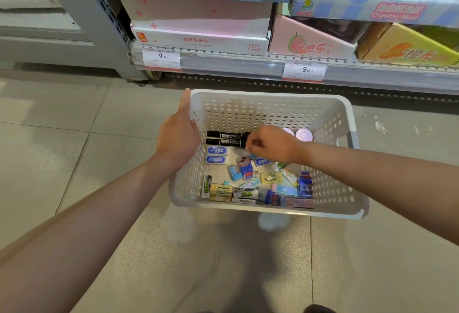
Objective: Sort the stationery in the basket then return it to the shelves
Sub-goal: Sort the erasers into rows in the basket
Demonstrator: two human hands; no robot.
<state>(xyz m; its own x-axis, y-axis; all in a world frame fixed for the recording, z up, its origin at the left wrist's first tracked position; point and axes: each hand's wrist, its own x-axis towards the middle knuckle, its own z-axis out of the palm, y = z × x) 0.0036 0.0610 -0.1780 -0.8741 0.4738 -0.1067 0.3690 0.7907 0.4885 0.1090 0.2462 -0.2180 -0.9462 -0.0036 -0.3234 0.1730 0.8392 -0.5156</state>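
A white perforated basket [270, 100] stands on the floor in front of the shelves. My left hand [177, 138] grips its left rim, thumb lying along the edge. Two black markers [226, 138] lie side by side at the basket's back. My right hand [272, 145] is inside the basket with its fingers curled at the markers' right ends, apparently pinching the nearer one. Two blue-and-white erasers [216, 154] lie in front of the markers. Several small erasers [260, 186] in mixed wrappers are scattered over the front half. Two round lilac lids [303, 135] show behind my right wrist.
The bottom shelf [236, 64] carries boxed slime sets and price tags [161, 59] on its rail. A grey upright post [82, 19] stands to the left. Grey floor tiles [74, 138] surround the basket.
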